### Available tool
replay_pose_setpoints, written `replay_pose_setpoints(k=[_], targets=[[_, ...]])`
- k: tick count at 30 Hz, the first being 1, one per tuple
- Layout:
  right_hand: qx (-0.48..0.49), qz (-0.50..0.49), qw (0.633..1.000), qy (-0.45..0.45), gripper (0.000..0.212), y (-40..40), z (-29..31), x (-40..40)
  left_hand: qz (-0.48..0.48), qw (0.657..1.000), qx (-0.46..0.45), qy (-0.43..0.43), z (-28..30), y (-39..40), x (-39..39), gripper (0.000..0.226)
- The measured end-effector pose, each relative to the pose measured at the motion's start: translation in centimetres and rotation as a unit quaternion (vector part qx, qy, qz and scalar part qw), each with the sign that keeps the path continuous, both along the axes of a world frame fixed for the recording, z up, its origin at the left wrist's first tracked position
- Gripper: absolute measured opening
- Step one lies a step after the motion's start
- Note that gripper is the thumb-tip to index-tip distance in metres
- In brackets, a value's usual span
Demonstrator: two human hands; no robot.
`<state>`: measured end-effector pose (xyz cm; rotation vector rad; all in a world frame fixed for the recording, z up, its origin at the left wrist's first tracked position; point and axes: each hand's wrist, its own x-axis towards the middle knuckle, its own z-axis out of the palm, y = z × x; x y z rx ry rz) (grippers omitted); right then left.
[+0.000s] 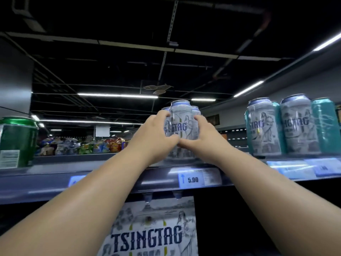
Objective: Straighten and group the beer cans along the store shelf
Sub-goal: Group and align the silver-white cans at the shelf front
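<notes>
A cluster of white Tsingtao beer cans [180,117] stands in the middle of the top shelf [110,163], one can in front and two partly hidden behind it. My left hand [153,137] wraps the cluster's left side and my right hand [201,133] wraps its right side, thumbs meeting across the front can. Further right stand two more white cans [263,126] [297,124] with teal cans [324,124] beside and behind them. A green can [17,141] stands at the far left.
A price tag reading 5.90 [191,180] sits on the shelf's front rail. A Tsingtao carton [153,231] fills the lower shelf below. Bare shelf lies between the green can and the cluster. Snack bags [83,146] show on a distant aisle.
</notes>
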<state>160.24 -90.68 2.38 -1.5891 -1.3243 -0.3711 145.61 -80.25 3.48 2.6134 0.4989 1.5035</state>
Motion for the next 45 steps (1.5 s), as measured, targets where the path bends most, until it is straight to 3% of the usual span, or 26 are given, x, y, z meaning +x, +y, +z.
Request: replay_pose_setpoints(k=[3, 8, 12, 15, 20, 26, 32, 38, 40, 45], targets=[[-0.010, -0.023, 1.000, -0.010, 0.075, 0.4, -0.3, 0.5, -0.021, 0.999, -0.039, 0.000, 0.1, 0.3, 1.9, 0.064], [-0.003, 0.013, 1.000, -0.021, 0.053, 0.1, -0.6, 0.6, -0.033, 0.995, -0.096, -0.023, 0.5, 0.3, 3.0, 0.077], [0.017, 0.040, 0.999, -0.012, 0.064, -0.2, -0.7, 1.2, 0.004, 0.995, -0.095, -0.010, 0.3, -0.1, 3.8, 0.093], [0.022, 0.053, 0.998, -0.004, 0.066, -0.4, -1.0, 1.6, 0.019, 0.996, -0.088, -0.006, 0.1, -0.1, 3.6, 0.090], [0.053, -0.051, 0.994, -0.083, 0.072, -0.6, -1.6, 0.8, 0.024, 0.997, -0.077, 0.001, 0.1, -0.5, 2.5, 0.073], [0.065, -0.075, 0.989, -0.112, 0.089, -0.6, -1.9, 0.8, 0.010, 0.996, -0.093, 0.005, 0.2, 0.8, -1.2, 0.065], [0.008, -0.089, 0.985, -0.145, 0.091, 0.1, -1.1, -0.1, 0.050, 0.991, -0.121, 0.005, 0.3, 2.2, -6.2, 0.083], [0.024, -0.005, 0.998, -0.054, 0.093, 3.2, 2.0, -2.8, 0.074, 0.988, -0.122, -0.057, -1.4, 3.4, -6.5, 0.107], [0.018, -0.036, 0.997, -0.064, 0.094, 4.6, 3.2, -3.5, 0.073, 0.988, -0.126, -0.050, -1.4, 3.4, -6.6, 0.112], [0.008, -0.228, 0.966, -0.123, 0.080, 7.1, 5.6, -3.7, 0.098, 0.990, -0.096, -0.042, -1.8, 3.8, -6.8, 0.106]])
